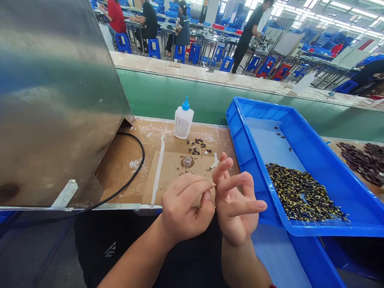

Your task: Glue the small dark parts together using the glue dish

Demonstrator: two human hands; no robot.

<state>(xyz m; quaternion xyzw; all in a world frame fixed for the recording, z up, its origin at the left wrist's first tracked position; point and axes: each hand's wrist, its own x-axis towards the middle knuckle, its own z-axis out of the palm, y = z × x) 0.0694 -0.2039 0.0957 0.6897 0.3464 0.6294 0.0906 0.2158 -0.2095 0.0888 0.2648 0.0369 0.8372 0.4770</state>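
My left hand (189, 206) is closed over the front edge of the bench, its fingertips pinched together; whatever lies between them is too small to make out. Touching those fingertips is my right hand (237, 200), palm turned up, with several fingers spread and its thumb and a finger bent; its grip is unclear. Behind the hands a small clear cup (187, 161) stands in a wet stain on the cardboard (168, 168). Small black and yellow parts (196, 151) lie scattered beyond it. A white bottle (183, 122) with a blue nozzle stands upright at the back.
On the right, a blue tray (258, 160) holds a heap of black and yellow parts (303, 196). Dark flat pieces (363, 160) lie farther right. A metal housing (54, 104) fills the left, with a black cable (139, 168) beside it. People work at tables beyond the ledge.
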